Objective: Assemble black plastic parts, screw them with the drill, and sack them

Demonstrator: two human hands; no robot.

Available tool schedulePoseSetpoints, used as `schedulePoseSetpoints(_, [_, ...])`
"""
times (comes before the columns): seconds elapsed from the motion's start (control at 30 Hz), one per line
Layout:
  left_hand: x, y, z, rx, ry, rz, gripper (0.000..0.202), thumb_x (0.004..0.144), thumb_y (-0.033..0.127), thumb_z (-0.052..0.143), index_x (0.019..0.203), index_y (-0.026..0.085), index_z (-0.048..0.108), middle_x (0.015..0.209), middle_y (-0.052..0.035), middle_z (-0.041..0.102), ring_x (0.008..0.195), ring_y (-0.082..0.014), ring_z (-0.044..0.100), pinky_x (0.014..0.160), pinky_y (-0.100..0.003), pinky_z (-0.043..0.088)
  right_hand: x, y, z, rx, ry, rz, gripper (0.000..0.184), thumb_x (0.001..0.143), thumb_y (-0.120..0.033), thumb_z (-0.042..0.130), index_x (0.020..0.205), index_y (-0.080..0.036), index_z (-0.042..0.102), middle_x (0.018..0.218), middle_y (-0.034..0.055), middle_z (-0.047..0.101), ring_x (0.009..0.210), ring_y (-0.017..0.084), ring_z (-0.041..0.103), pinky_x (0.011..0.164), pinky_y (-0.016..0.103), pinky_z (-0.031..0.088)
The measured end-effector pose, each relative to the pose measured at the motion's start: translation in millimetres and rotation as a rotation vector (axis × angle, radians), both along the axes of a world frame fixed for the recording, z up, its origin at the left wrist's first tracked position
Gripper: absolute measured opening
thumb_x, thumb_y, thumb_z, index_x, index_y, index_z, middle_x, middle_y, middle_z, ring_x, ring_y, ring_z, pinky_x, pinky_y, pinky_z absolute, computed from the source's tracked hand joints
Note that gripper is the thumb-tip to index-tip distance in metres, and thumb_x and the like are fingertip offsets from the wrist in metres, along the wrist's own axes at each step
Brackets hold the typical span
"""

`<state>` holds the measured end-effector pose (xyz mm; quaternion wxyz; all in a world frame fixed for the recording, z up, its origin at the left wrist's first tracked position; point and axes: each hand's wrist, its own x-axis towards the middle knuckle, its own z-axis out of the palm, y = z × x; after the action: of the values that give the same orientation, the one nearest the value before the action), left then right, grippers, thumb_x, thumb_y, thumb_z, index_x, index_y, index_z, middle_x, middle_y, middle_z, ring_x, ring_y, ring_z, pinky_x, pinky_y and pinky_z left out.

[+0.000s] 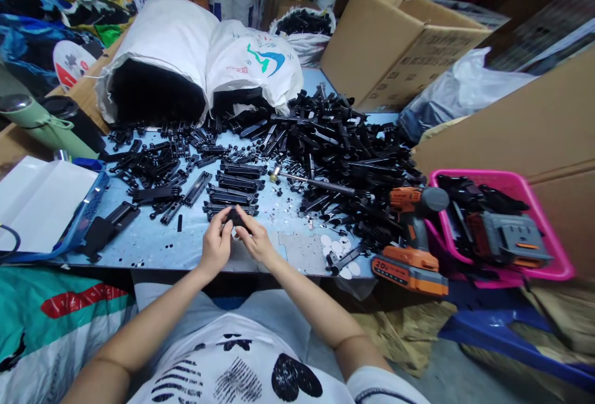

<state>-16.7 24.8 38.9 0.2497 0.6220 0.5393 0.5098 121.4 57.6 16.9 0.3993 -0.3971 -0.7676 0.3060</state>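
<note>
A green bottle (58, 128) stands near white paper (44, 202).

It looks like a small assembly workshop: around the view's middle, a blue worktable (153, 241) carries heaped loose black parts (344, 147) at two o'clock, with open-mouthed white sacks (162, 41) at eleven. An orange cordless drill (413, 230) stands at four, and a cardboard carton (357, 51) at one.

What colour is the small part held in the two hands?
The small part is black, best seen in the head view.
</note>
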Motion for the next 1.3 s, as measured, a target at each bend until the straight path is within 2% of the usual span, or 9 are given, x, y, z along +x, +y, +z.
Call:
schedulePoseSetpoints(0.07, [2, -19, -21.4, -0.139, 0.015, 0.132, 0.043, 0.095, 0.028, 0.036, 0.137, 0.021, 0.033, 0.102, -0.0089, 0.060, 0.077, -0.0153, 0.063, 0.067, -0.030, 0.054, 29, 38, 5.1, 0.005, -0.260, 0.074, 0.044, 0.094, -0.040, 0.040, 0.135, -0.026, 0.044, 0.112, 0.0069, 0.061, 0.092, 0.017, 0.058, 0.081, 0.031, 0.048])
schedulePoseSetpoints(0.17, [2, -38, -32.7, -0.168, 0.339, 0.191, 0.051, 0.090, 0.025, 0.045, 0.138, 0.019, 0.032, 0.122, -0.0163, 0.051, 0.109, -0.0271, 0.055, 0.087, -0.044, 0.049, 81, 116, 22.4, -0.003, -0.592, -0.308, 0.036, 0.094, -0.035, 0.041, 0.121, -0.017, 0.057, 0.114, 0.0130, 0.059, 0.104, 0.022, 0.050, 0.084, 0.034, 0.043])
schedulePoseSetpoints(0.23, [2, -37, -27.4, -0.088, 0.588, 0.070, 0.050, 0.086, 0.020, 0.049, 0.135, 0.019, 0.039, 0.134, -0.0168, 0.043, 0.127, -0.0327, 0.039, 0.099, -0.051, 0.037, 112, 166, 34.4, -0.105, -0.781, -0.698, 0.038, 0.094, -0.032, 0.039, 0.116, -0.006, 0.057, 0.116, 0.0209, 0.054, 0.111, 0.026, 0.043, 0.085, 0.038, 0.038])
schedulePoseSetpoints(0.4, [5, -5, -17.4, 0.022, 0.947, -0.442, 0.043, 0.086, 0.008, 0.044, 0.125, 0.022, 0.051, 0.112, -0.0097, 0.060, 0.110, -0.0249, 0.052, 0.097, -0.047, 0.037, 151, 221, 41.6, -0.300, -0.805, -0.783, 0.032, 0.080, -0.022, 0.059, 0.098, 0.005, 0.061, 0.107, 0.0281, 0.055, 0.096, 0.024, 0.048, 0.076, 0.037, 0.035])
schedulePoseSetpoints(0.6, [-6, 9, -32.0, 0.042, 1.021, -0.386, 0.038, 0.087, 0.004, 0.041, 0.121, 0.015, 0.052, 0.099, -0.0108, 0.061, 0.093, -0.0223, 0.055, 0.078, -0.036, 0.043, 157, 208, 31.5, -0.276, -0.408, -0.702, 0.029, 0.089, -0.028, 0.046, 0.103, -0.004, 0.056, 0.095, 0.0148, 0.061, 0.075, 0.011, 0.050, 0.069, 0.025, 0.035])
schedulePoseSetpoints(0.8, [-8, 11, -30.0, -0.027, 1.062, -0.391, 0.038, 0.087, 0.004, 0.040, 0.122, 0.014, 0.051, 0.102, -0.0112, 0.060, 0.093, -0.0230, 0.054, 0.076, -0.036, 0.043, 159, 195, 73.5, -0.173, -0.225, -0.638, 0.045, 0.098, -0.027, 0.006, 0.127, -0.013, 0.038, 0.113, 0.0147, 0.058, 0.070, 0.010, 0.053, 0.060, 0.024, 0.039])
schedulePoseSetpoints(0.9, [-7, 15, -25.6, -0.101, 1.013, -0.414, 0.034, 0.091, 0.017, 0.042, 0.124, 0.015, 0.049, 0.105, -0.0108, 0.059, 0.095, -0.0233, 0.053, 0.079, -0.036, 0.043, 146, 141, 85.8, -0.142, -0.390, -0.184, 0.032, 0.096, -0.038, 0.031, 0.113, -0.021, 0.054, 0.099, 0.0081, 0.065, 0.072, 0.015, 0.055, 0.063, 0.028, 0.041])
schedulePoseSetpoints(1.03, [-4, 20, -16.5, -0.177, 0.931, -0.518, 0.036, 0.094, 0.025, 0.038, 0.127, 0.016, 0.045, 0.111, -0.0102, 0.057, 0.103, -0.0230, 0.050, 0.087, -0.037, 0.041, 118, 39, 64.3, -0.098, -0.773, 0.525, 0.035, 0.091, -0.050, 0.043, 0.102, -0.021, 0.059, 0.093, 0.0047, 0.065, 0.077, 0.016, 0.059, 0.065, 0.026, 0.039])
schedulePoseSetpoints(1.3, [16, 25, -3.2, -0.200, 0.940, -0.562, 0.062, 0.071, 0.064, 0.060, 0.112, 0.020, 0.051, 0.105, -0.0095, 0.057, 0.098, -0.0283, 0.051, 0.084, -0.041, 0.041, 103, -15, 25.7, -0.018, -1.058, 0.274, 0.037, 0.094, -0.050, 0.035, 0.098, -0.021, 0.057, 0.089, 0.0049, 0.064, 0.078, 0.016, 0.061, 0.058, 0.025, 0.031])
